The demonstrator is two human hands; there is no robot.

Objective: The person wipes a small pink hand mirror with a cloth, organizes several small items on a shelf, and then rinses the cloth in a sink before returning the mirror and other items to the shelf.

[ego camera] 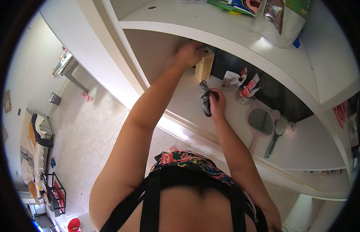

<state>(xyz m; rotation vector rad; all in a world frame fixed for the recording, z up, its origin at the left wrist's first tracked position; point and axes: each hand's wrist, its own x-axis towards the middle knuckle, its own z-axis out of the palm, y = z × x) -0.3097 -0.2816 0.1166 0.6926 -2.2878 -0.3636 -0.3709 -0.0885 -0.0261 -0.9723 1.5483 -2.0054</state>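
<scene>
My left hand (190, 55) reaches to the back left of a white shelf compartment (184, 98), beside the top of a tall yellowish box (205, 65). Its fingers are partly hidden, so I cannot tell whether they grip the box. My right hand (217, 105) is closed around a dark strap or handle on a grey, mottled, rolled item (205, 98) with black ends, just in front of the box. Right of it are a small clear packet (230, 79) and a glass jar (244, 97) holding red and white tubes.
A pink hand mirror (259, 121) and a green-handled hairbrush (277, 134) lie on the shelf's right side. The curved upper shelf (226, 39) overhangs the compartment and carries a silvery pouch (280, 26). A white side panel (136, 58) bounds it at left.
</scene>
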